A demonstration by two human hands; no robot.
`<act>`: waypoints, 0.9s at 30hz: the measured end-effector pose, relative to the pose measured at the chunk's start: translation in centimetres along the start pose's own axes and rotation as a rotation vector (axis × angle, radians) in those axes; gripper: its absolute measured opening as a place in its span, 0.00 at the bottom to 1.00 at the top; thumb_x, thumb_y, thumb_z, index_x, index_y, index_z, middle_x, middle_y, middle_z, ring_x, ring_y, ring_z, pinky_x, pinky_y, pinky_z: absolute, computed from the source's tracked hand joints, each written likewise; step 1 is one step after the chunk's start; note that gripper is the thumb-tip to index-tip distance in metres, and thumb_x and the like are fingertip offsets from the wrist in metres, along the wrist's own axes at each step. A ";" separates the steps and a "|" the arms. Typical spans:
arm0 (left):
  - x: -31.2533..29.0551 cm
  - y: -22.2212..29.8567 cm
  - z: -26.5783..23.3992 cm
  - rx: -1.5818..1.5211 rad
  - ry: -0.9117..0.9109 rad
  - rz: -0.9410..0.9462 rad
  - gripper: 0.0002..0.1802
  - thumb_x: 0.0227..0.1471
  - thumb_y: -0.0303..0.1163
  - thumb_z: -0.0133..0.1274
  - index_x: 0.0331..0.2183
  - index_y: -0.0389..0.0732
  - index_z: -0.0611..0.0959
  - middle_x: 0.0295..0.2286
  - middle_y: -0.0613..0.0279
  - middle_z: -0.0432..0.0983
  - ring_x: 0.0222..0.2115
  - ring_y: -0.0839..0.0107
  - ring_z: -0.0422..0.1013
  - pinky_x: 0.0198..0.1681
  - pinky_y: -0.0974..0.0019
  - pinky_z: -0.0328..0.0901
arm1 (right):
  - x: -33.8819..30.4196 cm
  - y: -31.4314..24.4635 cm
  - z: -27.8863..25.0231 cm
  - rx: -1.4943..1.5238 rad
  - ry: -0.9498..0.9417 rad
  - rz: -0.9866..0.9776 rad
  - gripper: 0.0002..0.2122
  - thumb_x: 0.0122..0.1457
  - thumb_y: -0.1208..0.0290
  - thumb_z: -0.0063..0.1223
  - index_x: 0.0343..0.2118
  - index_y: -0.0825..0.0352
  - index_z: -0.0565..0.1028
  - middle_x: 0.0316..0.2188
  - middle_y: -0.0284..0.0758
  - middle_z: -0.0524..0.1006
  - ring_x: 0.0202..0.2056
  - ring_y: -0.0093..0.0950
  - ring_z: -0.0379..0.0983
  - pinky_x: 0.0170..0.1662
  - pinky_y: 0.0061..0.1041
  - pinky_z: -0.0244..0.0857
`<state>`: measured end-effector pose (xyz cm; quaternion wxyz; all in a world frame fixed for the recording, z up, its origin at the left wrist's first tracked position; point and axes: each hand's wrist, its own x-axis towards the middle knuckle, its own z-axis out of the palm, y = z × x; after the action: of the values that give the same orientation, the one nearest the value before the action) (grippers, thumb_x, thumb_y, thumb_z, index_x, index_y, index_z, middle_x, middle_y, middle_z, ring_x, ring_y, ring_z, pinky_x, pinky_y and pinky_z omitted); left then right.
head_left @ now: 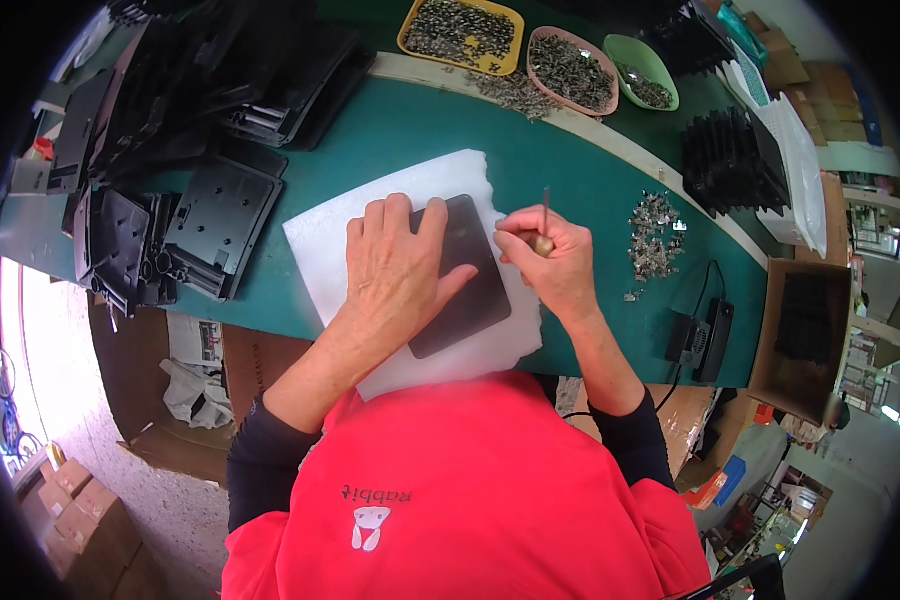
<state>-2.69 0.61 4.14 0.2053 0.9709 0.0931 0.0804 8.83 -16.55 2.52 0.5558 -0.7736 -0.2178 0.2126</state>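
Note:
A dark grey flat panel with rounded corners [482, 300] lies on a white foam sheet [322, 228] in front of me. My left hand [395, 262] rests over the panel's left part, fingers stretched forward and thumb spread across it. Just off the panel's right edge, my right hand [562, 268] is closed around a screwdriver-like tool [541, 245]. Its rounded yellowish handle end shows between the fingers, and a thin shaft stands up past them. The rest of the tool is hidden in the hand.
Black plastic housings [220, 225] are stacked at the left. Small metal parts lie in a heap [655, 238] on the green table [350, 120], and fill a yellow tray [518, 45], a pink tray [535, 75] and a green tray [670, 75]. A black adapter [712, 340] sits at right.

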 end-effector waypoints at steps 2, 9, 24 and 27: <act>-0.1 -0.2 0.5 -0.032 0.072 0.022 0.35 0.37 0.43 0.70 0.45 0.38 0.76 0.37 0.52 0.68 0.39 0.56 0.64 0.40 0.56 0.59 | 0.8 0.7 1.1 -0.255 0.080 -0.366 0.08 0.52 0.77 0.62 0.36 0.68 0.80 0.27 0.33 0.80 0.20 0.17 0.72 0.22 0.19 0.62; -0.3 -0.2 0.7 -0.063 0.041 -0.027 0.37 0.37 0.42 0.70 0.49 0.38 0.76 0.40 0.53 0.69 0.43 0.55 0.66 0.43 0.56 0.60 | 1.2 0.4 2.7 -0.367 0.141 -0.332 0.08 0.50 0.76 0.64 0.34 0.66 0.81 0.29 0.36 0.79 0.25 0.30 0.76 0.27 0.25 0.68; -0.5 -0.7 0.9 -0.143 0.105 -0.011 0.37 0.34 0.38 0.70 0.49 0.38 0.76 0.40 0.53 0.69 0.43 0.56 0.65 0.42 0.56 0.59 | 1.2 1.9 4.1 -0.586 0.292 -0.761 0.11 0.44 0.86 0.67 0.32 0.68 0.80 0.30 0.36 0.79 0.29 0.29 0.77 0.29 0.23 0.72; -0.5 -0.8 1.1 -0.158 0.107 -0.011 0.37 0.34 0.38 0.69 0.49 0.38 0.76 0.40 0.53 0.69 0.43 0.56 0.65 0.42 0.56 0.59 | 1.2 2.2 4.1 -0.644 0.292 -0.798 0.09 0.46 0.81 0.65 0.31 0.68 0.80 0.32 0.36 0.78 0.31 0.32 0.78 0.29 0.27 0.73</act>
<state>-3.13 0.84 2.75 0.2763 0.9456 0.1024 0.1381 7.72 -13.35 -0.85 0.3526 -0.7836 -0.4695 -0.2029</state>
